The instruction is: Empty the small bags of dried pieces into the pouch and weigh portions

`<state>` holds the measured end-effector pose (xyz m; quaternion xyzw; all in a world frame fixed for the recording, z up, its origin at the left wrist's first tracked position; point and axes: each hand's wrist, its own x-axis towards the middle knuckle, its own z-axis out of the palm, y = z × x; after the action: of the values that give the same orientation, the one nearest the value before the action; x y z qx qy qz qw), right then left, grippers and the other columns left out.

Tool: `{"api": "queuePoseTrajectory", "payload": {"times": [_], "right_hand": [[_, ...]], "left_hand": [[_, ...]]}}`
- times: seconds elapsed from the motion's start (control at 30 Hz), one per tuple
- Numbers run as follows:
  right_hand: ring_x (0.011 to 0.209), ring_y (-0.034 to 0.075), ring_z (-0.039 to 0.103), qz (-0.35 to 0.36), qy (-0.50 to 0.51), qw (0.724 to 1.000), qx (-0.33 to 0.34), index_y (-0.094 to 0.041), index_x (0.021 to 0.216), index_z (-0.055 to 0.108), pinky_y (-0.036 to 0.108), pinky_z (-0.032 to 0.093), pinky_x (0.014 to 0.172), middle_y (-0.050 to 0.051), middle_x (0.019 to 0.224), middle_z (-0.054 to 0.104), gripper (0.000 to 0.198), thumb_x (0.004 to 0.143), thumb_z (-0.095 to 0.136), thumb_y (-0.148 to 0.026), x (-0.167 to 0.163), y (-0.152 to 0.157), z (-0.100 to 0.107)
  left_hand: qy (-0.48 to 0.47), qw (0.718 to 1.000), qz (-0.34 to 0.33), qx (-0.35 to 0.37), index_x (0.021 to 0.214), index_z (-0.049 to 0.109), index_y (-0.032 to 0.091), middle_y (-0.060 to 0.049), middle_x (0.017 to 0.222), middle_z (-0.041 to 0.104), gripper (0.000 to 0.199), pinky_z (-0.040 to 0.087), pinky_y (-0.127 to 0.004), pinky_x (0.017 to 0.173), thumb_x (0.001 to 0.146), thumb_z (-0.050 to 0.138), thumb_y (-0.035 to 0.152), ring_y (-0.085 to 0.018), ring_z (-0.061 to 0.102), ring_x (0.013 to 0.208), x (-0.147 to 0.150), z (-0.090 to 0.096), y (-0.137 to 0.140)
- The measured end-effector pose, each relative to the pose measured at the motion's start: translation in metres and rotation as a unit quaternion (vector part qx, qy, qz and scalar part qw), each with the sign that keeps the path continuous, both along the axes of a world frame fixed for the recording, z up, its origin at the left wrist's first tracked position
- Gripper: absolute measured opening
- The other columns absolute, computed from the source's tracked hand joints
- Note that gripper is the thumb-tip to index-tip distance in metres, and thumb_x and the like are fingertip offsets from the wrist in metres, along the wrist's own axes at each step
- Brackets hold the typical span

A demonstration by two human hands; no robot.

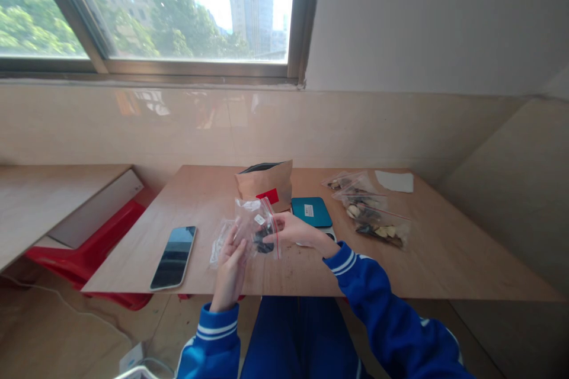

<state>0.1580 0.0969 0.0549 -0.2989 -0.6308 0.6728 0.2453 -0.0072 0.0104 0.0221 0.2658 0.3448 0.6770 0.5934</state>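
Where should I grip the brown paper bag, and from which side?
I'd pinch the brown paper bag at its upper left edge, from the left: it stands upright, mouth open, and that edge looks free. The left hand, right hand and clear bag crowd its front; the teal plate sits by its right.

head view | above lap (297, 337) | faces forward, down | table (311, 275) near, window (182, 18) beyond

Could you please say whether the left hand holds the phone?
No, the left hand holds a clear bag; the phone lies on the table.
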Motion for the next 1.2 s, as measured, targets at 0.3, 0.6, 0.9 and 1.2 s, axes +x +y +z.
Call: {"api": "queuePoseTrajectory", "payload": {"times": [0.3,0.6,0.9,1.2], "right_hand": [[0.087,0.018,0.068,-0.113,0.067,0.989,0.073,-0.014,0.092,0.071,0.036,0.052,0.089,0.006,0.094,0.072,0.039,0.06,0.085,-0.033,0.001,0.019,0.007],[0.087,0.016,0.067,-0.21,0.167,0.939,0.216,-0.02,0.092,0.064,0.031,0.054,0.083,0.002,0.094,0.069,0.032,0.067,0.08,-0.032,-0.011,0.058,0.052],[0.093,0.018,0.065,-0.161,0.009,0.875,0.456,-0.018,0.093,0.066,0.033,0.051,0.086,0.004,0.098,0.069,0.015,0.079,0.059,-0.015,-0.024,0.104,0.083],[0.106,0.019,0.062,-0.107,-0.093,0.802,0.579,-0.018,0.108,0.069,0.035,0.046,0.096,0.009,0.112,0.069,0.025,0.092,0.049,-0.016,-0.014,0.1,0.072]], "left_hand": [[-0.017,0.997,0.061,-0.037,0.135,0.047,0.03,-0.009,0.145,0.05,0.06,0.045,-0.043,0.104,0.08,0.066,0.017,-0.027,0.051,0.129,-0.019,0.01,0.0],[-0.05,0.996,0.063,-0.035,0.132,0.049,0.026,-0.01,0.147,0.047,0.055,0.051,-0.039,0.097,0.08,0.062,0.011,-0.027,0.049,0.131,-0.018,0.009,0.008],[-0.066,0.996,0.06,-0.028,0.132,0.05,0.028,-0.009,0.148,0.046,0.052,0.05,-0.039,0.099,0.083,0.059,0.012,-0.027,0.048,0.132,-0.021,0.008,0.005],[-0.062,0.997,0.046,-0.015,0.134,0.049,0.029,-0.009,0.148,0.046,0.053,0.047,-0.039,0.102,0.084,0.06,0.014,-0.027,0.046,0.133,-0.02,0.003,0.006]]}}
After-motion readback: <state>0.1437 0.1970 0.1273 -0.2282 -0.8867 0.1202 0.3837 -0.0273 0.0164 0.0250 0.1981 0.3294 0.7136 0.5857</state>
